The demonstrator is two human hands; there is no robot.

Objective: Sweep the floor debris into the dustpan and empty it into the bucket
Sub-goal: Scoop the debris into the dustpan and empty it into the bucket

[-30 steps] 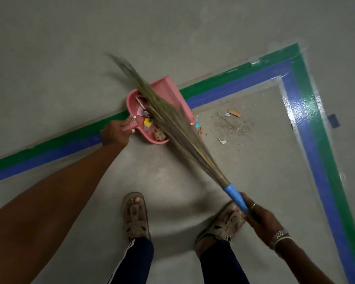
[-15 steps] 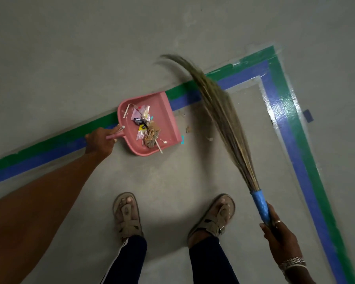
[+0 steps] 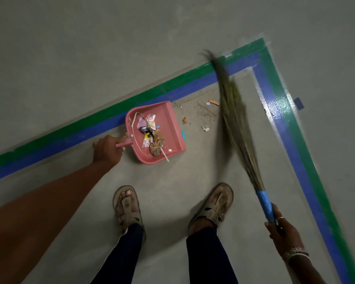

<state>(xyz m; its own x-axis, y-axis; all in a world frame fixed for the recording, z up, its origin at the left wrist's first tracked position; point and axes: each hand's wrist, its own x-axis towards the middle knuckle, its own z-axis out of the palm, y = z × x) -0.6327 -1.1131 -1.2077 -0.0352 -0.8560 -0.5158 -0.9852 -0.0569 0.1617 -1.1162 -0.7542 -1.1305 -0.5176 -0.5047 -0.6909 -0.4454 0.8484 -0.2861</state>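
A person's left hand (image 3: 108,149) grips the handle of a pink dustpan (image 3: 168,121) already holding wrappers, while the right hand (image 3: 283,232) clutches a grass broom (image 3: 237,128) poised beside scattered debris (image 3: 205,117) left on the floor. No bucket is in view; emptying remains.
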